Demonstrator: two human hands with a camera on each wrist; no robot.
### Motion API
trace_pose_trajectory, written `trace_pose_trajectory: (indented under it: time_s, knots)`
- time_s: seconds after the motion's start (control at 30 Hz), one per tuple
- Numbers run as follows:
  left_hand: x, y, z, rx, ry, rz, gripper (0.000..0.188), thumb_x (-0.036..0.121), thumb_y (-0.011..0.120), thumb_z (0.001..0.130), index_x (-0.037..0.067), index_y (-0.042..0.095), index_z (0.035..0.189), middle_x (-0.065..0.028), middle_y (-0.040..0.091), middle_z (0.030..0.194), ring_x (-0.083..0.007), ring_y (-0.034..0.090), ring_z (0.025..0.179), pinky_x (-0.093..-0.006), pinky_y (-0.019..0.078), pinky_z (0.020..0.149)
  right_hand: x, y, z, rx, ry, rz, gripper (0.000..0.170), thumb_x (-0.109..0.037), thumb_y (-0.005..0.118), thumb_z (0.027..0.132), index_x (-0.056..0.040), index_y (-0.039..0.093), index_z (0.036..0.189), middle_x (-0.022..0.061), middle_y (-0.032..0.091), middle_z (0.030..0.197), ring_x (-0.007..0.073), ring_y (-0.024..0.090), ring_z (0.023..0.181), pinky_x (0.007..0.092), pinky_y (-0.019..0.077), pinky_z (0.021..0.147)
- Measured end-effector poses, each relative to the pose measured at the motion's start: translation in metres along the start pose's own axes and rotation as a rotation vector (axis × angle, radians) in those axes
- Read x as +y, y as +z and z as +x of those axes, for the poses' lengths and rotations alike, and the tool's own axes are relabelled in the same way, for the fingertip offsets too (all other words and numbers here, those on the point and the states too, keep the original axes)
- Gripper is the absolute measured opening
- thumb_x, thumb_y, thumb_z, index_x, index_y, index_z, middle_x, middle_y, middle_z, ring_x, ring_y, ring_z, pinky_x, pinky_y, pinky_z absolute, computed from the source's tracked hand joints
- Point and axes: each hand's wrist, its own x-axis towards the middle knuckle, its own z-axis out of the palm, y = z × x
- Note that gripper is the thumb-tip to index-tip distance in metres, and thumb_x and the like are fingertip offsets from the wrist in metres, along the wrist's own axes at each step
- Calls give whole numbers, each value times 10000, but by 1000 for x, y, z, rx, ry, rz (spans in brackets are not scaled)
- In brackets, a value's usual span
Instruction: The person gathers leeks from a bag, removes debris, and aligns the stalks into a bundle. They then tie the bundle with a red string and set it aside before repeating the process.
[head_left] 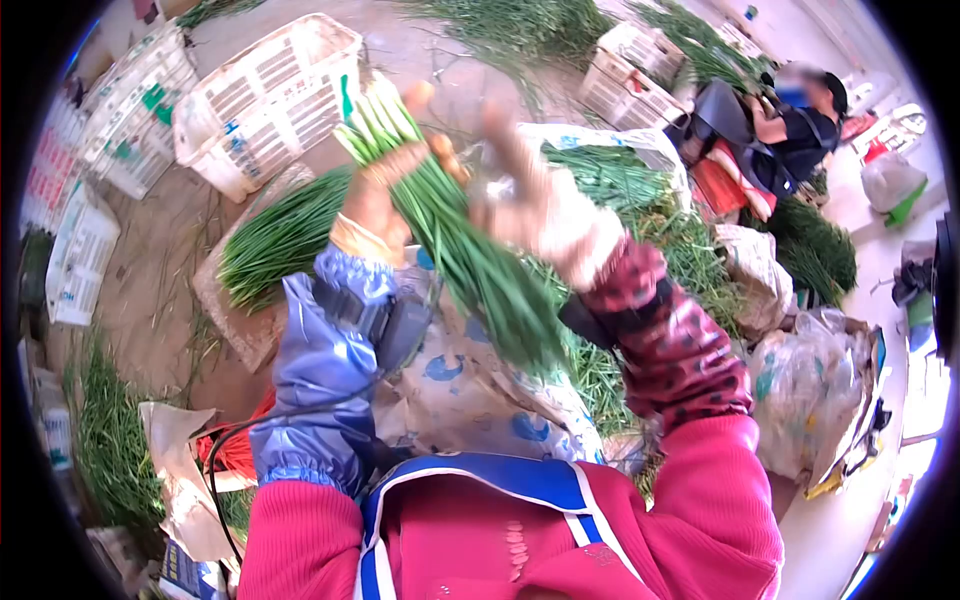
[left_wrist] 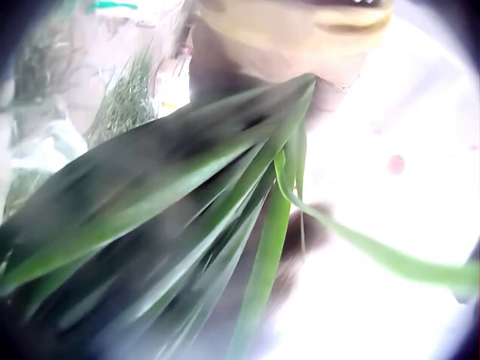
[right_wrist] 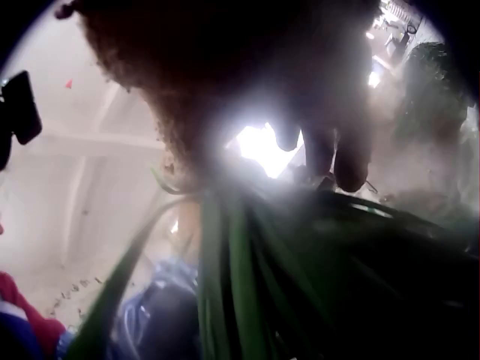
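At the near edge, a blue apron (head_left: 480, 474) is covering part of a pink top (head_left: 440, 530), whose lower part is being cut off by the frame. Beyond it, a patterned sheet (head_left: 455, 385) is lying partly hidden beneath the arms and a bunch of long green leaves (head_left: 440, 220). The left hand (head_left: 385, 195) is gripping this bunch near its pale ends, fingers curling round it, while the leaves are slanting down between the forearms. In the left wrist view, leaves are hiding much of the scene, and glare is washing out the right side.

The right hand (head_left: 540, 205), in a pale covering, is blurring beside the bunch. Its fingers are extending apart; whether they are touching leaves, I cannot tell. The right wrist view is showing them dark against bright light.

Farther out, a green pile (head_left: 285, 235) is resting on a board (head_left: 245, 330) on the left, and another pile (head_left: 610, 175) is lying on the right, partly hidden by the right hand. Beyond, a pale crate (head_left: 270, 105) is standing left, and a seated person (head_left: 800, 125) is showing at upper right, the face indistinct.
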Motion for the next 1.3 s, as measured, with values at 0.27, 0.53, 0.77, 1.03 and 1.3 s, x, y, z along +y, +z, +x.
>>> trace_pose_trajectory:
  time_s: [0.27,0.53,0.77,1.03,1.3]
  knots:
    - [80,-66,11,105,315,206,671,40,629,891,127,353,1497,-98,616,951,-231,624,849,-438,556,825,62,-48,-44,-383,786,-932,790,-385,758,737,-20,474,1378,225,647,1187,366,629,1104,400,504,949]
    - [27,1,7,334,336,333,299,112,691,849,-7,652,1121,-119,699,965,-221,677,865,-347,566,771,-32,10,54,153,-115,-335,1065,-269,862,655,-21,266,1502,267,535,1351,337,519,1286,368,441,1031]
    - [19,-16,1,516,440,-177,537,-15,680,841,91,523,1343,-118,675,971,-235,681,888,-368,571,790,34,71,91,136,-322,-332,992,-162,807,658,-2,280,1483,266,623,1203,385,627,1119,395,510,933]
    - [10,-148,-72,650,260,-350,344,6,658,881,70,564,1205,-133,658,1032,-285,670,961,-456,565,884,-1,69,117,-448,-36,-796,614,-159,746,738,-121,503,1301,186,662,1079,391,635,1010,452,519,844]
    - [21,-289,-195,1296,267,-386,403,-43,555,903,19,452,1288,-221,533,1219,-374,568,1129,-547,526,949,29,124,211,-588,-122,-856,570,-162,729,762,-127,488,1277,167,662,1069,372,637,1003,473,516,826]
